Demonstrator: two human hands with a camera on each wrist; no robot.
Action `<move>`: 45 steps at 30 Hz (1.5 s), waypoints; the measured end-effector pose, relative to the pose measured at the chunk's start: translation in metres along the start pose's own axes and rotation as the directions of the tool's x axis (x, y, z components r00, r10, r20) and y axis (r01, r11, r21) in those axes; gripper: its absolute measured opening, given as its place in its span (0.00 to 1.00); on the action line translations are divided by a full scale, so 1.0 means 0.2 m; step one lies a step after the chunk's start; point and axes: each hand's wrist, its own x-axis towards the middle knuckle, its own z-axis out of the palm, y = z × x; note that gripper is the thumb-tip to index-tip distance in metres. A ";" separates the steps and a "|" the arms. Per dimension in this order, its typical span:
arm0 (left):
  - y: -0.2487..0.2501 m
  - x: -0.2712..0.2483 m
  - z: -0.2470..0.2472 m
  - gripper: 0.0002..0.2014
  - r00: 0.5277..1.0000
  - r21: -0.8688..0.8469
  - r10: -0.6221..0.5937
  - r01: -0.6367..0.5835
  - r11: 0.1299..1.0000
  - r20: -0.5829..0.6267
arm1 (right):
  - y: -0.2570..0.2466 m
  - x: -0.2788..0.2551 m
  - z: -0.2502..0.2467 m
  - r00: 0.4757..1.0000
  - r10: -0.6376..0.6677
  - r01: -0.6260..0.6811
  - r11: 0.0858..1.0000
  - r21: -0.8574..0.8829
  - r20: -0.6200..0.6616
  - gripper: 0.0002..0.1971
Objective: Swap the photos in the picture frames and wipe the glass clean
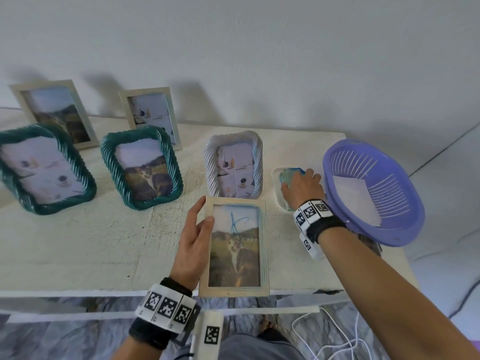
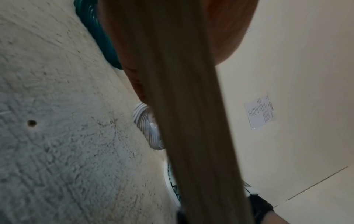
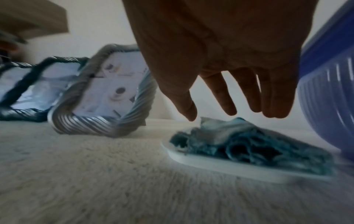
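Fingers of the left hand [image 1: 195,239] are curling round the wooden frame [image 1: 235,249], steadying its scribbled glass for wiping. Left wrist view is showing mostly that frame's edge. Right wrist view: the right hand [image 3: 226,63] is hanging spread, empty, above the blue cloth [image 3: 247,145] on its tray [image 3: 201,160].

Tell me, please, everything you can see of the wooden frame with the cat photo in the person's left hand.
The wooden frame is a plain, pale rectangle in portrait format, its rim faintly smeared with blue. Behind the glass sits a photo of a cat in a field, and a blue scribble marks the upper glass. It is at the table's near edge, its lower end past that edge. The left hand holds its left side, thumb on the front.
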 end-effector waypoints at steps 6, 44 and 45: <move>0.00 0.01 -0.02 0.26 1.000 0.009 0.023 -0.023 1.000 0.007 | -0.01 0.05 0.08 0.997 0.065 -0.064 0.998 0.014 -0.029 0.18; 0.08 0.01 -0.02 0.22 0.968 0.096 0.244 -0.238 0.967 -0.061 | -0.26 -0.81 -0.12 0.716 -0.641 0.697 0.675 0.241 -0.277 0.15; 0.07 0.01 -0.02 0.23 0.969 0.095 0.237 -0.230 0.968 -0.067 | -0.25 -0.78 -0.13 0.734 -0.621 0.675 0.711 0.199 -0.275 0.15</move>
